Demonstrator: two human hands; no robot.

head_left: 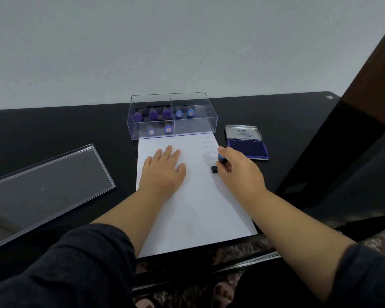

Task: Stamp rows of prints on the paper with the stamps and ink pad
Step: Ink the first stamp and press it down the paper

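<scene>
Left hand (pixel 165 167): flat, fingers spread, pressing on the paper (pixel 193 207).
Right hand (pixel 236 167): fingers curled round a blue-topped stamp (pixel 218 162), its dark base on the paper's right edge.
Prints (pixel 208 147): a faint column near the paper's far right corner.
Ink pad (pixel 247 144): lid open, on the surface (pixel 76 130) just right of the paper.
Box (pixel 172 115): clear, at the paper's far edge, holding purple and blue stamps.
Lid (pixel 45 187): clear, lying well left.
</scene>
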